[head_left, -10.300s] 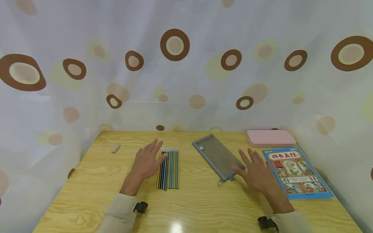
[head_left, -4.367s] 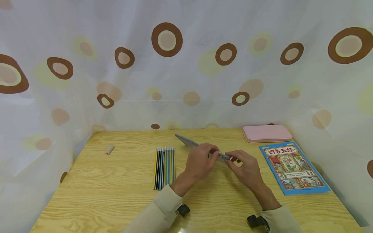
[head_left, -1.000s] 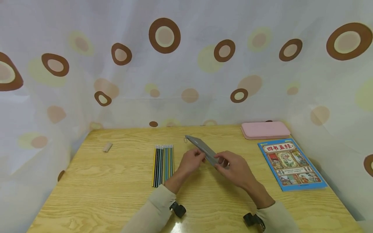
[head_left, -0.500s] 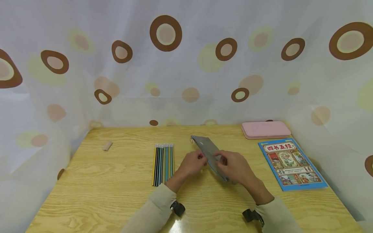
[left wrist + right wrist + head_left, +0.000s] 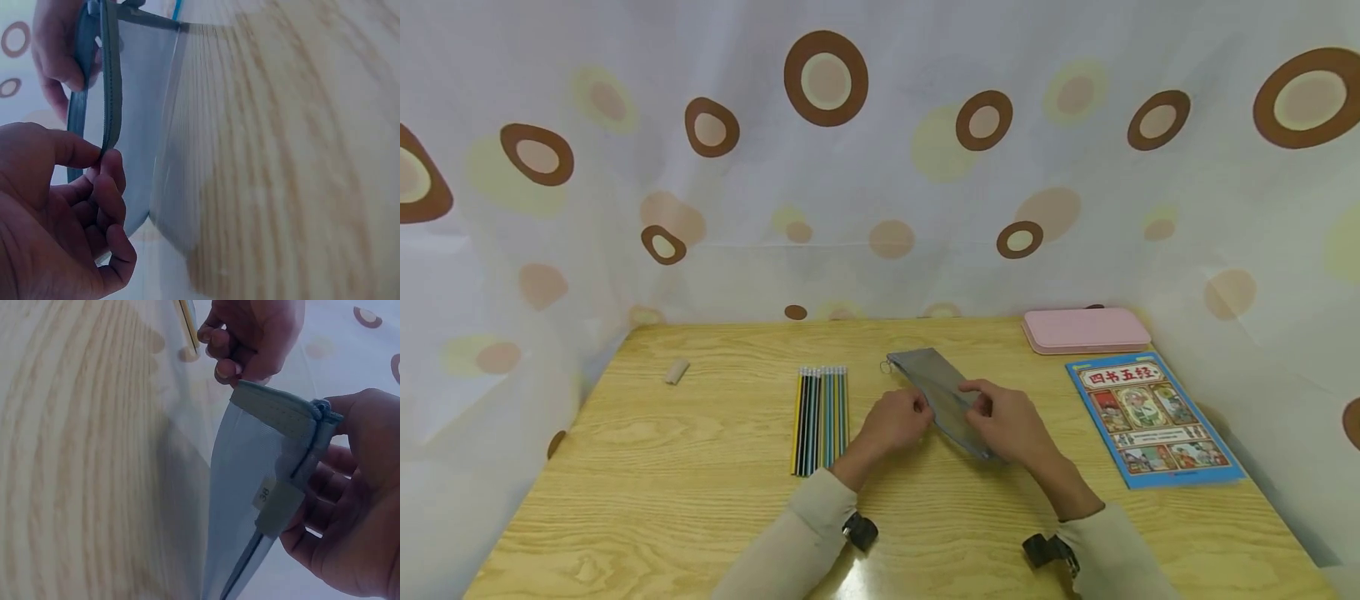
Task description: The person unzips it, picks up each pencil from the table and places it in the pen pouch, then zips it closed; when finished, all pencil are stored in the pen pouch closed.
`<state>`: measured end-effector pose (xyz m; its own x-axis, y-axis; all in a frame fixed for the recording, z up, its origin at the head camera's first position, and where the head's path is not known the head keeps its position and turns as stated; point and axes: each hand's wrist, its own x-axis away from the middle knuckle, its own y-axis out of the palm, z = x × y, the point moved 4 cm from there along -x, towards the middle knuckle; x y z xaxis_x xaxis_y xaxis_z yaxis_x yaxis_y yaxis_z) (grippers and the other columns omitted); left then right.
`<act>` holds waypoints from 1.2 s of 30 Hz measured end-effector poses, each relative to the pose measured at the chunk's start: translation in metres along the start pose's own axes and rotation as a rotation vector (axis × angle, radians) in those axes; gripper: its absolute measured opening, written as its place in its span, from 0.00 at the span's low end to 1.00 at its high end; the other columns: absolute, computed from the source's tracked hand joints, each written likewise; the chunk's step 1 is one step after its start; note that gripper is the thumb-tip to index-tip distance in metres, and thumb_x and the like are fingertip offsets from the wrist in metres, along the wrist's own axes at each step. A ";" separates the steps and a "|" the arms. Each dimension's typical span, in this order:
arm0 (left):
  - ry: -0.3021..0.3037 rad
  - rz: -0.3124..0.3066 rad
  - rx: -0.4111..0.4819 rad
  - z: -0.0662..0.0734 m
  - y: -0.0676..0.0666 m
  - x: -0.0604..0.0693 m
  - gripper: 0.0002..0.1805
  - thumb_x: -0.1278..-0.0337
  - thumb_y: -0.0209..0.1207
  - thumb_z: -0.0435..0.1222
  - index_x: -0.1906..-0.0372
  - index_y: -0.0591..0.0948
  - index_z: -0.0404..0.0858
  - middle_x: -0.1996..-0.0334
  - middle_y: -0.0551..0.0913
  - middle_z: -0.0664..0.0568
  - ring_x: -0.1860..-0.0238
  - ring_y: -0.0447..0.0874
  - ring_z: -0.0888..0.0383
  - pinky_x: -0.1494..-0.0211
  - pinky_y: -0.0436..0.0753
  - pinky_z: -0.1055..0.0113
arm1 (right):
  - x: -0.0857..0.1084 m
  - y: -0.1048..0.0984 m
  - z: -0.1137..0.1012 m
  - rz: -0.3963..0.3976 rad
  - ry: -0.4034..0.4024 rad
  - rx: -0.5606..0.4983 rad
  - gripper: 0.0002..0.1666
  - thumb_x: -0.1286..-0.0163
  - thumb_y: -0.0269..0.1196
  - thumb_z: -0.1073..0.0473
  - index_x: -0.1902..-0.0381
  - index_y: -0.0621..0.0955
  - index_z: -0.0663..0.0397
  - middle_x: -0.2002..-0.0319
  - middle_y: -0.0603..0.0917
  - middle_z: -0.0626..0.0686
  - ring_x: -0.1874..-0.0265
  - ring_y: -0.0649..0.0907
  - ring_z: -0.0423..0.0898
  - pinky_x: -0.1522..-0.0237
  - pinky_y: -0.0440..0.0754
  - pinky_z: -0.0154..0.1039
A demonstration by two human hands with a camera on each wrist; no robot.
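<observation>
A grey zip pouch (image 5: 934, 375) with sheer sides is held tilted over the table, its ring at the far left end. My left hand (image 5: 895, 421) pinches one zip edge between thumb and fingers, plainly seen in the left wrist view (image 5: 111, 94) pouch edge. On the opposite edge, my right hand (image 5: 1011, 423) grips with its fingers curled. The two zip edges stand apart, so the pouch's mouth gapes. A row of pencils (image 5: 820, 421) lies just left of my left hand, partly covered by that wrist.
An eraser-like beige block (image 5: 677, 372) lies at the table's left. Back right is a pink case (image 5: 1086, 330), with a blue-bordered book (image 5: 1153, 417) in front of it. A patterned curtain (image 5: 895, 167) closes off the back and sides.
Ten seconds ago the pouch lay flat and both hands were empty. It has since been lifted and turned round, and its mouth unzipped. Lately it has tilted further, showing more of its side.
</observation>
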<state>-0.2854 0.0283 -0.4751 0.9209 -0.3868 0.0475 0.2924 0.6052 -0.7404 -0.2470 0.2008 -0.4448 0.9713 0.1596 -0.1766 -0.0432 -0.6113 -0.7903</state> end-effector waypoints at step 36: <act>-0.151 0.005 -0.170 -0.005 0.008 -0.024 0.17 0.42 0.53 0.41 0.86 0.69 0.46 0.87 0.67 0.58 0.85 0.62 0.61 0.84 0.59 0.68 | 0.009 0.020 0.011 -0.051 0.249 -0.274 0.23 0.33 0.57 0.64 0.40 0.76 0.52 0.67 0.79 0.53 0.77 0.80 0.41 0.76 0.77 0.35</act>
<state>-0.3066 0.0389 -0.4855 0.9540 -0.2682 0.1340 0.2521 0.4761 -0.8425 -0.2415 0.1980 -0.4689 0.9992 0.0225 0.0331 0.0379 -0.7979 -0.6016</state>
